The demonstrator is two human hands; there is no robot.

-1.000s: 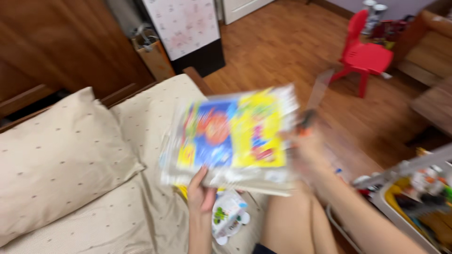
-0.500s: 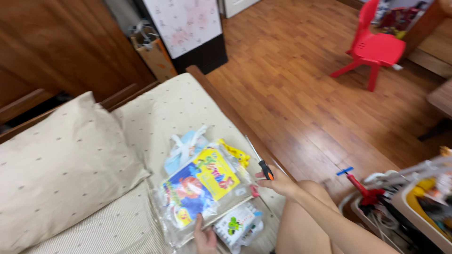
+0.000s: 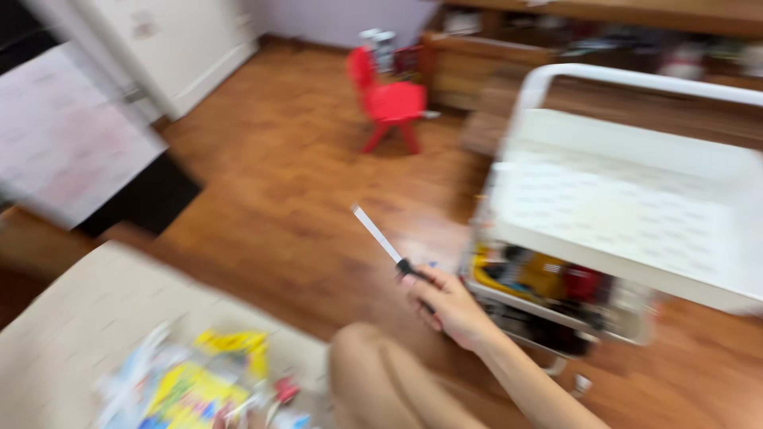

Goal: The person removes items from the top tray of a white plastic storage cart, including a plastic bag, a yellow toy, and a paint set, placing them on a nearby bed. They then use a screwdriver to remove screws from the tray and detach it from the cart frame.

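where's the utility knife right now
In the head view the utility knife is near centre, held in the right hand with its blade pointing up-left over the wood floor, just left of the white cart.

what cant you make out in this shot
Head view, the only one:
- Left hand: out of frame past the bottom edge.
- Thin white tool in the right hand: motion blur hides its kind.
- Colourful packets on the bed: blurred, cut by the bottom edge.
- Items on the white cart's lower shelf: smeared colours only.
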